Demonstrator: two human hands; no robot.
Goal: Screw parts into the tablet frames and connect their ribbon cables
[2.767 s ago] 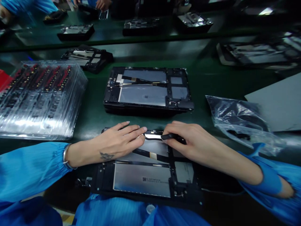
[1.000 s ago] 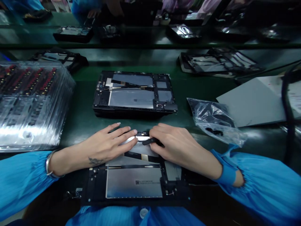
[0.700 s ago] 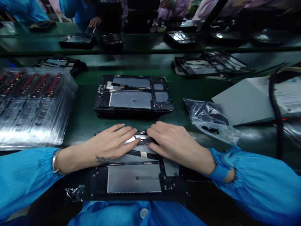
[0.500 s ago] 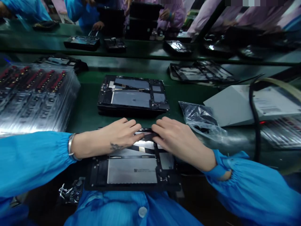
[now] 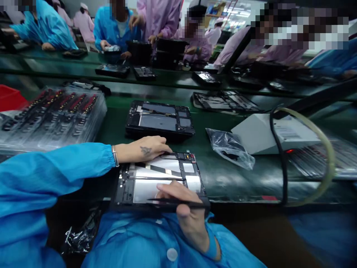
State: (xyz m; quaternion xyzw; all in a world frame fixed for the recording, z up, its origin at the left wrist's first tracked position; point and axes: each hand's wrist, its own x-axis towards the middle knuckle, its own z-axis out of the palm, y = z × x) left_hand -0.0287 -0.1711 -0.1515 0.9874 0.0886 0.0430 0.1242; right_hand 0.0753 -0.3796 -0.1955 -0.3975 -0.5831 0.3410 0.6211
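An opened tablet [image 5: 156, 191] with silvery battery panels and a black frame lies before me at the bench's near edge, partly over my lap. My left hand [image 5: 152, 147] is bent over its far edge, fingers closed there; the fingertips are partly hidden. Above the near part of the tablet, my right hand [image 5: 185, 208] holds black tweezers [image 5: 167, 201], a thin dark tool with its point to the left. A small board with red and gold parts [image 5: 189, 156] shows at the tablet's far right corner.
Beyond lies a stack of opened tablets [image 5: 160, 128]. Trays of circuit boards [image 5: 55, 123] stand at left, beside a red bin [image 5: 11, 97]. To the right are a clear plastic bag [image 5: 230, 147], a white box [image 5: 259, 134] and a looped hose [image 5: 330, 160]. Co-workers stand across the line.
My right hand has left the tablet's far edge and come down toward me, now with tweezers in it. My left hand stays at the far edge. The head view has tilted up.
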